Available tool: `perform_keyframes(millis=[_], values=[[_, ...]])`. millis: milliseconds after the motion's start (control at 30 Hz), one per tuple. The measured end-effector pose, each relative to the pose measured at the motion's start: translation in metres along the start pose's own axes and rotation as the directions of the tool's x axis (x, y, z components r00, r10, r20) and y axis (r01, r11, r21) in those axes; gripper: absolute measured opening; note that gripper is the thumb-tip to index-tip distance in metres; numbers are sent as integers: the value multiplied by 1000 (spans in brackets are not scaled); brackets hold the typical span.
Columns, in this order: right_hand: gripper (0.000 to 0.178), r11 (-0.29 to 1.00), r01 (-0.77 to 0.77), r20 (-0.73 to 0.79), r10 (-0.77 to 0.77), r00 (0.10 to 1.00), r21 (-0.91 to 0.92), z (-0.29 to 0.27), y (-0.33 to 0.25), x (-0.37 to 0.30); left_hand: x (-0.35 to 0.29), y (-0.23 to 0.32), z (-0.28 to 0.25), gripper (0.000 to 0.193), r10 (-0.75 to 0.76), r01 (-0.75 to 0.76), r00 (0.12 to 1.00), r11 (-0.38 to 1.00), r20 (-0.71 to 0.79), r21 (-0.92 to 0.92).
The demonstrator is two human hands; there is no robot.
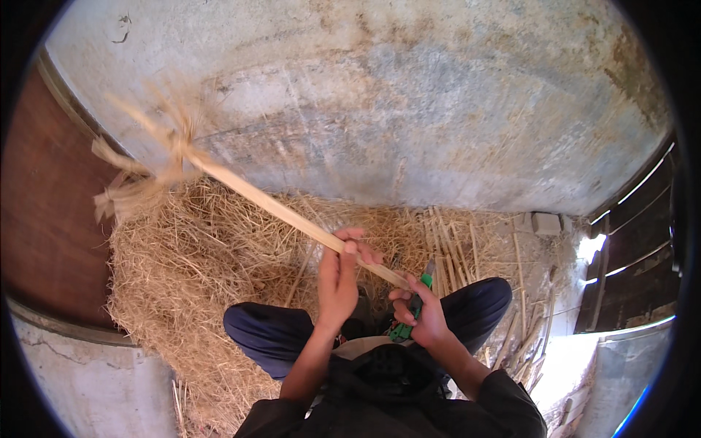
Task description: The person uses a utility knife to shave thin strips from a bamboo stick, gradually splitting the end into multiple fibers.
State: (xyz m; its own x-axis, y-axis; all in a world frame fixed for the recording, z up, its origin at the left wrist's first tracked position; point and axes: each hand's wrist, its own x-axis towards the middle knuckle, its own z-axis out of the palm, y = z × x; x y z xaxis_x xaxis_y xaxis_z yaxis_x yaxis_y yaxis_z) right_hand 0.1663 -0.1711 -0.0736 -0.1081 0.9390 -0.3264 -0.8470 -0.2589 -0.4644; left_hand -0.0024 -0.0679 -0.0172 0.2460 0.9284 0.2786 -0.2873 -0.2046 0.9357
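A long pale stick [263,201], wood or bamboo, slants from between my hands up to the far left. Tufts of straw [171,164] are bunched around its far end, smeared by motion. My left hand [339,277] is closed round the stick toward its near end, thumb on top. In my right hand [431,317] lies a green utility knife [426,282], its blade pointing away from me. The fingertips of that hand also meet the near tip of the stick. Part of the knife's handle is hidden by my fingers.
Loose straw [197,248] is heaped in front of me and to my left. Beyond it rises a stained grey wall [409,109]. A brown panel [62,212] stands at left. Thin sticks [449,248] and a grey block [545,223] lie to the right, near dark boards [631,248].
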Motion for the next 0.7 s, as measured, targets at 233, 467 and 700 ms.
perform_keyframes(millis=[233,467,700], values=[[35,628,184,39,-237,971,-756,1,-15,-11,15,36,-19,36,-121,110,987,988,-108,-108],[36,477,434,228,-429,874,-765,34,-37,-6,-9,45,-15,58,-370,422,897,879,241,-223],[41,417,634,400,-522,754,-651,67,-54,8,-29,49,-2,65,-397,485,814,866,423,-120]])
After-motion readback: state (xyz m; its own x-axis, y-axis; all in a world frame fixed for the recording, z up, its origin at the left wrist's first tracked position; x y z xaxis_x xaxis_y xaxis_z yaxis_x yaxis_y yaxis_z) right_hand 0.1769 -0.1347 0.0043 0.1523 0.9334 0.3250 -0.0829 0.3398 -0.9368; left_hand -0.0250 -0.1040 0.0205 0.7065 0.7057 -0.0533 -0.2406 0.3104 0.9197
